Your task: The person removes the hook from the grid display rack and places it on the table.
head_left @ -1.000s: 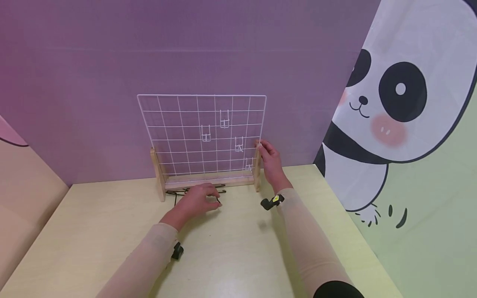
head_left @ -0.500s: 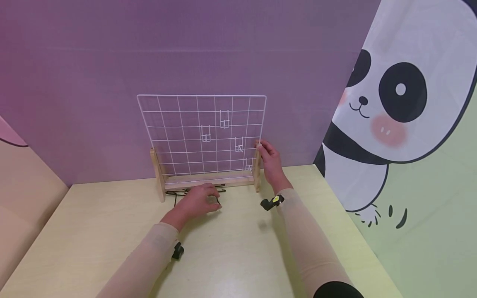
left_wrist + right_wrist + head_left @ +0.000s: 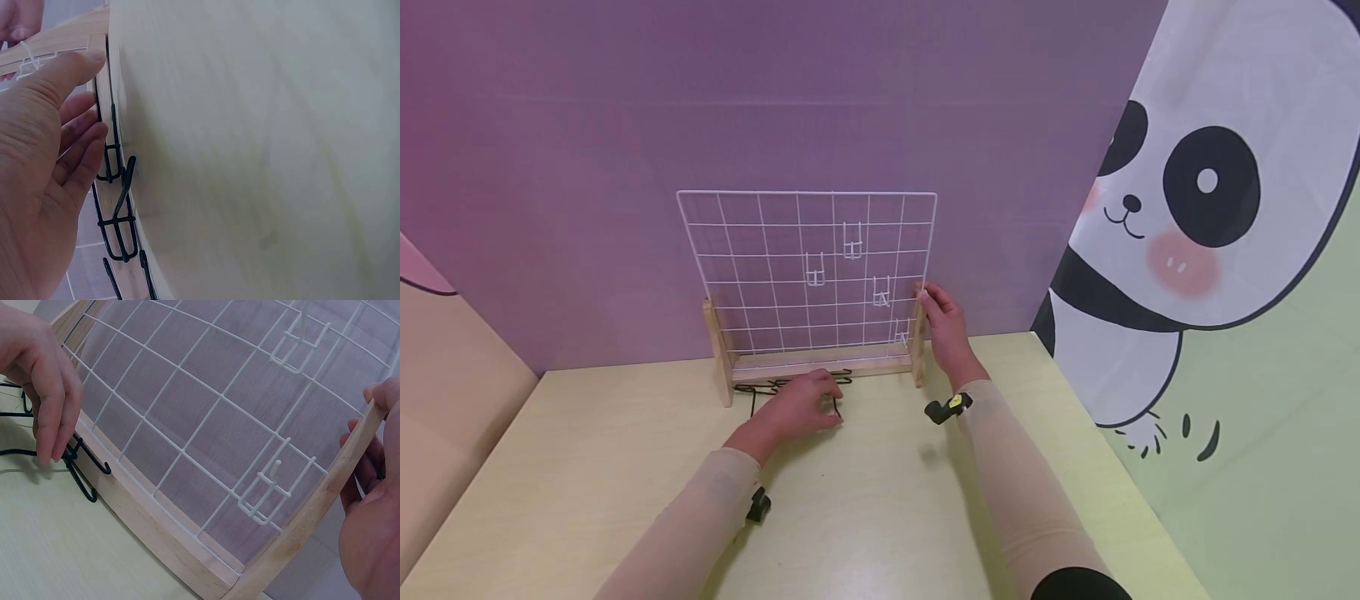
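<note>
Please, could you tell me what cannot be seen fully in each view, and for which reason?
Head view: the left hand covers part of the black hooks, so their number is unclear.
Left wrist view: the lowest black wires are cut off by the bottom edge.
Right wrist view: the wire grid runs out past the top edge, and the wooden post hides part of the right hand.

grid [image 3: 805,281]: smooth wire | stand [image 3: 880,364]: matt wood | black hooks [image 3: 117,220]: smooth metal

Pale wood-grain table [image 3: 880,517] bears wood-based white grid rack [image 3: 807,282]; black wire hooks [image 3: 117,220], seemingly several, partly hidden.
</note>
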`<state>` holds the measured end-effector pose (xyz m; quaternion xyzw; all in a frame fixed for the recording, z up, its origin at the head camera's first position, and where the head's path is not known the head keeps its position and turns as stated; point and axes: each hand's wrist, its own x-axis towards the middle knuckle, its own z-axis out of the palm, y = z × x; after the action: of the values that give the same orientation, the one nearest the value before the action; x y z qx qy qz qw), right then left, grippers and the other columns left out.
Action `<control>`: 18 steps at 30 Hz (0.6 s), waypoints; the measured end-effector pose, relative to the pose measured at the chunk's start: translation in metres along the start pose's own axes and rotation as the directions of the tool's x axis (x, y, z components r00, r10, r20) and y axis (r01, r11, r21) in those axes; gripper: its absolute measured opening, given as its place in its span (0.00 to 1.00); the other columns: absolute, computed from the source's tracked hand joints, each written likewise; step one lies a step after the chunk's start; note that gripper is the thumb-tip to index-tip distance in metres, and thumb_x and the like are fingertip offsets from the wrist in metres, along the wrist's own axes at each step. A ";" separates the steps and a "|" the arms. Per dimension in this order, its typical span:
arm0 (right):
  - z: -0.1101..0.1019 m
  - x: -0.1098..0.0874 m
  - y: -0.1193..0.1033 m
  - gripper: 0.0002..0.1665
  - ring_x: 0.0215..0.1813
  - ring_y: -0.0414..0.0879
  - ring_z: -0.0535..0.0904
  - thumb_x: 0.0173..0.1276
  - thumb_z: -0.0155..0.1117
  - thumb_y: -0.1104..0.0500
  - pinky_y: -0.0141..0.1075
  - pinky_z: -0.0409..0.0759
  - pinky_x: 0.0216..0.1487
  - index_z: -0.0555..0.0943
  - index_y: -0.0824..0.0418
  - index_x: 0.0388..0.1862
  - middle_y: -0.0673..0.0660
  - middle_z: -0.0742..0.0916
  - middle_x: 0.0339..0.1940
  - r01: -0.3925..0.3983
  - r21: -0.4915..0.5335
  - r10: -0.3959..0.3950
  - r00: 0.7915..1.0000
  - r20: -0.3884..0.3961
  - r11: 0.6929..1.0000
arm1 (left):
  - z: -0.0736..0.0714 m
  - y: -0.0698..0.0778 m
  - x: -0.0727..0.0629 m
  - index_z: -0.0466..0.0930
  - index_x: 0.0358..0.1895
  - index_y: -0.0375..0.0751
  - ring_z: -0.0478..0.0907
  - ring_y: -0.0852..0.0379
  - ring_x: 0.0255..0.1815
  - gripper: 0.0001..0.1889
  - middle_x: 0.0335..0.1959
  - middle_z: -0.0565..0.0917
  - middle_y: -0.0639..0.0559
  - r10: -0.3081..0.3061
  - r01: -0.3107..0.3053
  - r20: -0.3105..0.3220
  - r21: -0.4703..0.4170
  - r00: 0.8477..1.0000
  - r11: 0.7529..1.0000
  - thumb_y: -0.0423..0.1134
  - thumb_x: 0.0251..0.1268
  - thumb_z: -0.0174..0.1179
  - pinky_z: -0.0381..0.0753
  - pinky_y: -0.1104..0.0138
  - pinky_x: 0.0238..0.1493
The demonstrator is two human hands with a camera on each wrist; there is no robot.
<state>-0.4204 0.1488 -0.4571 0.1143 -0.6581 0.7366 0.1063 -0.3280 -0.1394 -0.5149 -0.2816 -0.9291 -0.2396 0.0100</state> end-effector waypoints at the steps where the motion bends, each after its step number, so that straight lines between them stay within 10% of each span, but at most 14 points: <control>1: 0.000 0.000 0.000 0.22 0.74 0.51 0.77 0.90 0.59 0.55 0.48 0.67 0.84 0.81 0.65 0.73 0.64 0.85 0.69 0.001 0.003 -0.001 1.000 -0.001 1.000 | 0.000 0.001 0.000 0.91 0.54 0.39 0.83 0.50 0.53 0.19 0.53 0.85 0.50 -0.004 0.004 0.004 0.000 1.000 1.000 0.42 0.64 0.83 0.84 0.52 0.64; 18: -0.001 0.000 0.000 0.23 0.77 0.52 0.76 0.90 0.59 0.53 0.50 0.66 0.84 0.81 0.63 0.74 0.63 0.85 0.71 -0.022 -0.006 0.022 1.000 0.003 1.000 | -0.010 0.002 -0.004 0.90 0.59 0.37 0.83 0.44 0.58 0.21 0.57 0.84 0.46 -0.008 0.008 -0.009 -0.035 1.000 0.999 0.41 0.66 0.82 0.84 0.48 0.66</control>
<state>-0.4208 0.1501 -0.4567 0.1081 -0.6618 0.7354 0.0976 -0.3248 -0.1443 -0.5056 -0.2768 -0.9259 -0.2571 0.0082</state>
